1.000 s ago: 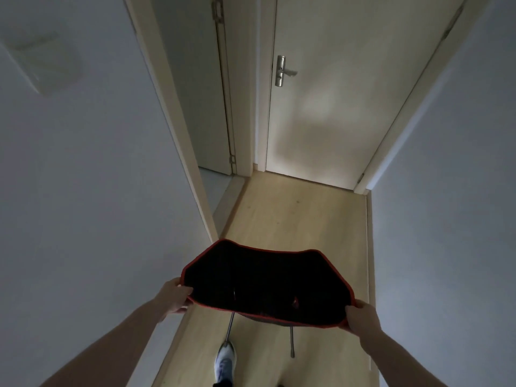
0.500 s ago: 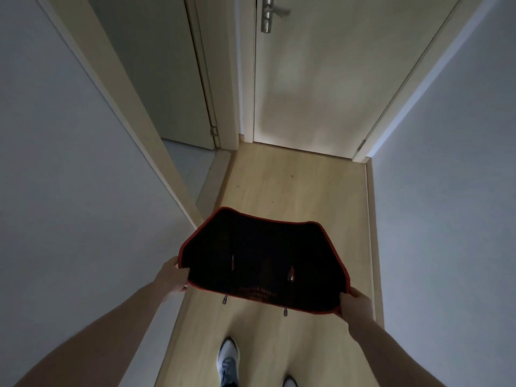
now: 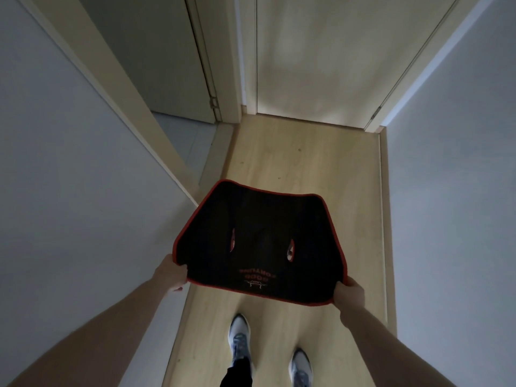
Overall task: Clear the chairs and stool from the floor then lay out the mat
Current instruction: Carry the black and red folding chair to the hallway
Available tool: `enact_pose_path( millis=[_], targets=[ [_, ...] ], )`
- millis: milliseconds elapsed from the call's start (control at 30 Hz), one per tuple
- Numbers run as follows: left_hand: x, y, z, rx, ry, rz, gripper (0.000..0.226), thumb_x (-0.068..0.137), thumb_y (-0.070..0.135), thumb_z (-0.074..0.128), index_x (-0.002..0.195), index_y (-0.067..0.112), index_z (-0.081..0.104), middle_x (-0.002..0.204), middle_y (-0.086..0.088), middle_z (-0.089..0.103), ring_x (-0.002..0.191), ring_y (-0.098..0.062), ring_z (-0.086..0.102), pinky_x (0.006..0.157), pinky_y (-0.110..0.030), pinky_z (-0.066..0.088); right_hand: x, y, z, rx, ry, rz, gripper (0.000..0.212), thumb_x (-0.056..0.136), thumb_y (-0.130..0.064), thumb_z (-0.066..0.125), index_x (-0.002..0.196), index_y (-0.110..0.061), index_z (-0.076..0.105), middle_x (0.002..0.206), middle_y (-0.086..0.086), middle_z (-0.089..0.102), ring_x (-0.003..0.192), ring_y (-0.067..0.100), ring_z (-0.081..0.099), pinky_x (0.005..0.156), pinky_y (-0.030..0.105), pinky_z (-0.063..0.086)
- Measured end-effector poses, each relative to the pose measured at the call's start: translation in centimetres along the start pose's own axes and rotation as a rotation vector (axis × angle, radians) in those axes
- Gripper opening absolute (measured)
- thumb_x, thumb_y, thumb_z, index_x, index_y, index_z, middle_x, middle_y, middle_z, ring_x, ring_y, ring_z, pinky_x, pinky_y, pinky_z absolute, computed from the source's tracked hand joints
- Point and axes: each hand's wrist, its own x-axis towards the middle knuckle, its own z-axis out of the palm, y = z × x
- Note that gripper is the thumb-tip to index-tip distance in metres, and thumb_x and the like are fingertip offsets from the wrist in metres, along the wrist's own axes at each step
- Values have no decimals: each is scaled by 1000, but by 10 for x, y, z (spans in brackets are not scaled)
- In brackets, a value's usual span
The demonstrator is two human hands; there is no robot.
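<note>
Item 1: black fabric mat with a red bound edge (image 3: 259,241). Held in the air above the pale wood-plank floor (image 3: 307,163), roughly level, sagging a little in the middle, its far edge toward the closed door. Red lettering and a small pale emblem sit near its near edge, upside down to the viewer; the words are too dim to read. Two small red marks lie near its centre. The mat touches neither the floor nor the walls.

Item 2: left hand (image 3: 171,272). Fingers curled round the mat's near left corner, clamped on the red edge; the forearm runs in from the lower left.

Item 3: right hand (image 3: 349,296). Fingers curled round the mat's near right corner, gripping the edge; the forearm runs in from the lower right. The two hands are well apart, one at each near corner.

Item 4: cream closed door (image 3: 329,60), at the far end of the hallway, straight ahead.

Item 5: second cream door (image 3: 156,51), far left, standing open onto a paler floor.

Item 6: pale grey walls, left (image 3: 55,177) and right (image 3: 452,191), flanking the narrow floor.

Item 7: pair of white and blue-grey trainers, left (image 3: 239,335) and right (image 3: 301,367), on the floor near the bottom of the view, below the mat's near edge.
</note>
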Motion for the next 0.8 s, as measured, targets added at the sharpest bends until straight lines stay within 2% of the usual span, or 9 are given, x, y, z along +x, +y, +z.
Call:
enact_pose_path(
  millis=[167,300,433,500,567,600,667,733,800],
  targets=[
    [-1,-20,-2,-34,-68,-34,14,101,2,50,103,15,47,89,-7,65,91,-24,67,88,-43,59,1,12,-4,-77,-104,109,42,98,-3,57,140,-6,56,104,13,70,95,35,70,82,50,63],
    [17,-47,0,33,-105,-95,41,99,6,51,140,8,47,113,-10,67,99,-22,67,75,-34,62,-4,20,-5,-240,-143,155,30,96,4,54,124,-2,63,94,18,73,85,35,74,76,47,64],
    [12,-63,2,18,-118,-119,52,94,6,51,145,6,44,120,-12,64,103,-25,64,76,-34,61,-26,25,-4,-413,-239,173,14,97,-4,53,110,-5,58,97,14,69,88,29,71,75,39,64],
    [0,-68,4,11,-147,-92,50,94,5,48,143,10,43,122,-9,62,107,-26,61,75,-32,58,-35,32,-5,-467,-272,173,20,96,-6,55,115,-3,57,99,13,68,88,27,69,69,34,63],
    [-9,-72,5,13,-161,-40,48,90,4,49,138,10,43,132,-15,59,119,-34,58,91,-38,57,-43,38,-7,-504,-297,165,30,94,-5,56,123,-2,56,101,13,67,85,25,67,62,30,59],
    [-16,-79,6,-9,-151,-21,57,87,6,50,143,5,39,141,-20,53,126,-38,54,102,-42,52,-52,39,-11,-526,-305,157,35,93,-5,56,128,-3,54,105,12,65,87,24,65,62,31,58],
    [-20,-84,9,2,-135,12,74,86,8,52,155,5,25,151,-20,44,131,-36,50,109,-42,46,-61,37,-12,-563,-313,140,48,92,-6,57,139,-8,50,111,10,62,94,24,62,70,34,61],
    [-36,-90,15,22,-117,28,74,91,8,49,159,11,19,156,-15,40,135,-33,46,108,-35,43,-77,30,-14,-642,-329,66,55,92,-7,57,145,-10,44,104,6,61,93,24,61,77,34,60],
    [-67,-89,24,52,-72,58,66,97,12,43,159,16,20,159,-13,35,139,-31,43,107,-30,41,-94,21,-18,-731,-368,-55,63,92,-10,57,152,-11,39,112,8,63,96,26,62,80,34,56]
  ],
)
